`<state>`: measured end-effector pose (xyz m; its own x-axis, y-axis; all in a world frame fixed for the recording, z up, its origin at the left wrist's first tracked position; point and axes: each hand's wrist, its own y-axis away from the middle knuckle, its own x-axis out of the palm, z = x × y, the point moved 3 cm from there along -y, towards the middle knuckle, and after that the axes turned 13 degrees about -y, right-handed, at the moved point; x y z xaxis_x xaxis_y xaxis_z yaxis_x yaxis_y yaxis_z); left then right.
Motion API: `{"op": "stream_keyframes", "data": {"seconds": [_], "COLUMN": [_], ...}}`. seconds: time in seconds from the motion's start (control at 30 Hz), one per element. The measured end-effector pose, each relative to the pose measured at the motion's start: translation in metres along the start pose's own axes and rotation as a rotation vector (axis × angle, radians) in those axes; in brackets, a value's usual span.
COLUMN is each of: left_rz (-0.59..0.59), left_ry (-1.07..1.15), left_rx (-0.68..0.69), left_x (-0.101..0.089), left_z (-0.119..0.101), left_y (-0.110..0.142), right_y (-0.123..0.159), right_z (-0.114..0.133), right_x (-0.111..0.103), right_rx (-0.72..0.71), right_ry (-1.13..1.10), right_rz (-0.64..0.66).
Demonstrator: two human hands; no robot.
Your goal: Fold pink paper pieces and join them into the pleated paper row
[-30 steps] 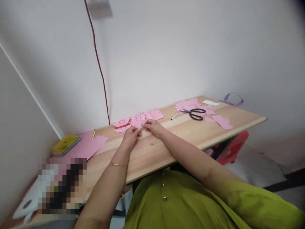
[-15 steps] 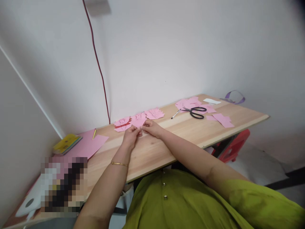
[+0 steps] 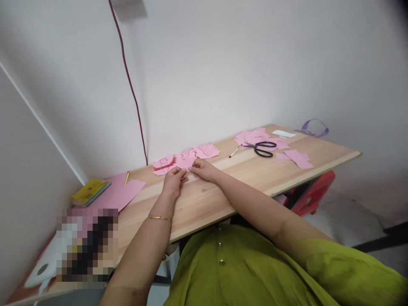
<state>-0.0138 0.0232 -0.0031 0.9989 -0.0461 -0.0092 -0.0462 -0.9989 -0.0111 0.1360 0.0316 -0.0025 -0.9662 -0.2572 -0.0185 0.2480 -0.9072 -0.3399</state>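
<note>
At the wall side of the wooden table lie several pink paper cutouts with jagged edges and reddish marks. My left hand (image 3: 173,180) is closed, its thumb and fingers pinched at the near edge of the middle pink paper cutout (image 3: 186,160). Close beside it, my right hand (image 3: 205,170) pinches the same cutout's near right corner. Partly behind the held piece is the left pink cutout (image 3: 163,166), with a red strip across it. To the right rests another pink cutout (image 3: 207,151). The fingertips cover the lower edge of the held piece.
Open black-handled scissors (image 3: 263,148), a marker (image 3: 235,151) and loose pink paper scraps (image 3: 298,159) lie on the right of the table (image 3: 204,204). At left are a large pink sheet (image 3: 130,193), a yellow pencil (image 3: 126,178) and a yellow-covered pad (image 3: 91,191). A red stool (image 3: 314,195) stands below.
My fingertips have drawn slightly apart, the left hand shifting a little to the left. The middle cutout stays nearly in place, lying a little flatter.
</note>
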Motion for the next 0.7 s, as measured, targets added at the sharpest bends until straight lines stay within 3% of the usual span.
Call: {"op": "stream_keyframes", "data": {"seconds": [0.17, 0.4, 0.6, 0.7], "left_rz": [-0.005, -0.121, -0.142, -0.088], "left_ry": [0.034, 0.200, 0.376, 0.408], "left_rx": [0.031, 0.080, 0.037, 0.017], "left_x": [-0.001, -0.010, -0.012, -0.009], "left_z": [0.000, -0.010, -0.014, -0.014], "left_y": [-0.001, -0.004, -0.004, -0.002], "right_y": [0.003, 0.005, 0.002, 0.000], "right_z": [0.004, 0.009, 0.006, 0.000], "right_x": [0.003, 0.005, 0.002, 0.001], "right_rx": [0.010, 0.052, 0.007, -0.005], "right_ry": [-0.031, -0.072, -0.117, -0.142], "right_rz": [0.057, 0.037, 0.001, -0.025]}}
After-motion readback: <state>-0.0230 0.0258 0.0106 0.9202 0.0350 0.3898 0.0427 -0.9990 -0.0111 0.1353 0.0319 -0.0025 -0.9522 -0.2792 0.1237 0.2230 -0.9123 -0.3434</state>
